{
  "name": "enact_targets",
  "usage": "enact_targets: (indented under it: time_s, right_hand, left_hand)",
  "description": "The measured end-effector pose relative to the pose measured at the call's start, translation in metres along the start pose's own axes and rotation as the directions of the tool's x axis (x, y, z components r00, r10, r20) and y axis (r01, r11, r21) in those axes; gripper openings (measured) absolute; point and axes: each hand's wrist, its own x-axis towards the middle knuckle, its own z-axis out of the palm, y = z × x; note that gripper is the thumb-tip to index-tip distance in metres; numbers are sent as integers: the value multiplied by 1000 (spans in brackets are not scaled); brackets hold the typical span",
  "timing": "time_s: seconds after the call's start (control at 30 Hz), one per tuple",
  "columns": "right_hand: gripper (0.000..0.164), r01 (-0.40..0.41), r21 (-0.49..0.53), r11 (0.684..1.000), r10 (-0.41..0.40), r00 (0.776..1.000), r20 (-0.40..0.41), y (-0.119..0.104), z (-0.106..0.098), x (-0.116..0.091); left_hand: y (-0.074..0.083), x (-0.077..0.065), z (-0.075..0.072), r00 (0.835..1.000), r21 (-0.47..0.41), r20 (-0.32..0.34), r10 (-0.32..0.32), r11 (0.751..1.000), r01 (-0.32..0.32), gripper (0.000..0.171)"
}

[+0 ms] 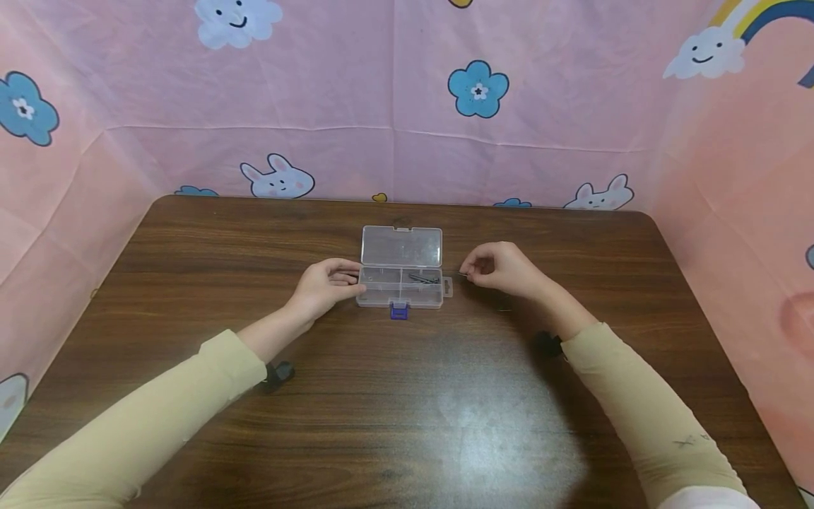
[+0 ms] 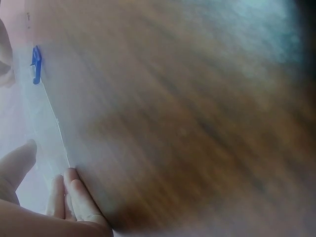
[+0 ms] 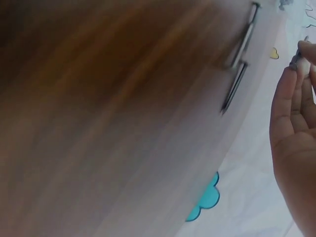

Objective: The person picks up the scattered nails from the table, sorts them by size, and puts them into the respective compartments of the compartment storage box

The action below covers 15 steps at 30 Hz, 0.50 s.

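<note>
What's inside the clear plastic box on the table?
Inside the box, at the back right, lie a few metal nails or screws, too overlapped to count. The left hand covers a little of the box's left edge, so anything beneath there is hidden.

The clear compartment box (image 1: 381, 293) has a blue latch (image 1: 398, 312). Dark grain streaks the brown tabletop (image 1: 356, 424). Blue flowers (image 1: 478, 104) and white rabbits (image 1: 281, 182) pattern the pink cloth (image 1: 356, 85); the sleeves (image 1: 146, 417) are beige.

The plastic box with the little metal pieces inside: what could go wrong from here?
The right hand pinches a small metal piece, which might slip and drop. The lid of the plastic box is open, so a knock could spill the pieces inside.
</note>
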Motion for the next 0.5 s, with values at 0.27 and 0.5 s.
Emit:
enact_targets:
  time_s: [0.27, 0.5]
  right_hand:
    - [15, 41, -13, 999, -41, 999, -7, -8, 11, 14]
    - [14, 78, 7, 997, -78, 997, -4, -19, 18, 26]
  left_hand:
    - [-2, 1, 0, 1000, -2, 1, 10, 1000, -10, 50]
    - [-2, 1, 0, 1000, 2, -1, 8, 1000, -8, 50]
